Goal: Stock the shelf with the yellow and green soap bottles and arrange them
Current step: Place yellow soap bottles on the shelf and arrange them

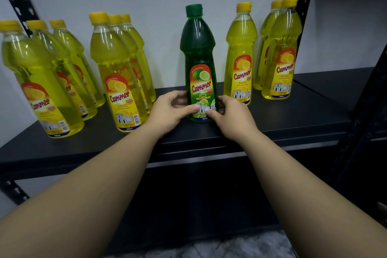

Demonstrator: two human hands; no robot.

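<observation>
Mostly the yellows were up already: three on the far left (41, 81), three more beside them (119, 81), one (239, 56) right of centre and a pair (279, 52) at the right end. Between those groups the lone green bottle (200, 65) stood upright near the front edge of the shelf (282, 119). My left hand (169, 111) and right hand (232, 117) cupped its base from either side, fingers curled round it, thumbs pressed on the lower label. I judged the stocking well along but unfinished: the green column held one bottle, and the yellow rows looked uneven in depth, so straightening remained.
</observation>
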